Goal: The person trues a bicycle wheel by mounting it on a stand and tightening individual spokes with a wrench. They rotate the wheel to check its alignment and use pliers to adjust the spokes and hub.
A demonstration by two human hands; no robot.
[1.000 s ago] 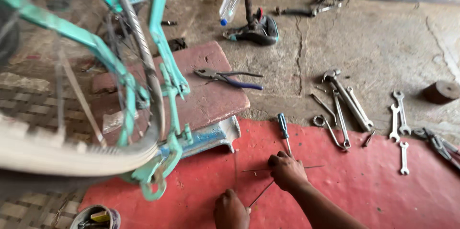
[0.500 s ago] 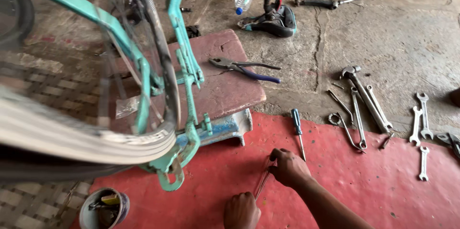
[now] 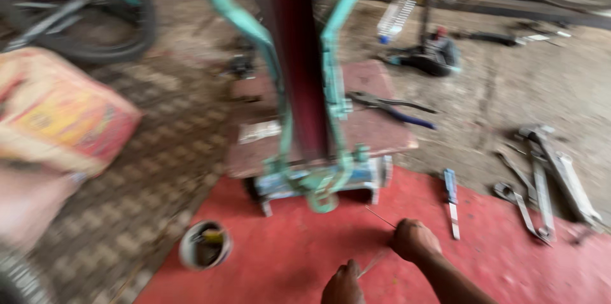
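Note:
My right hand (image 3: pixel 415 240) is closed around a thin metal spoke (image 3: pixel 380 216) just above the red mat (image 3: pixel 305 259). The spoke's free end points up-left toward the fork end of a teal bicycle frame (image 3: pixel 331 119). My left hand (image 3: pixel 344 285) sits at the bottom edge, fingers curled on the spoke's lower end. The frame stands upside down over a low reddish stool (image 3: pixel 375 132). The picture is blurred by motion.
Pliers (image 3: pixel 388 105) lie on the stool. A blue-handled screwdriver (image 3: pixel 451 192) and several wrenches (image 3: pixel 541 176) lie to the right. A small round tin (image 3: pixel 205 245) sits on the mat's left. An orange sack (image 3: pixel 57 113) and a bicycle wheel (image 3: pixel 95 17) are at left; a plastic bottle (image 3: pixel 394 21) is behind.
The view has swung left, so the frame now stands in the centre and the sack appears. My hands stay on the spoke at the mat.

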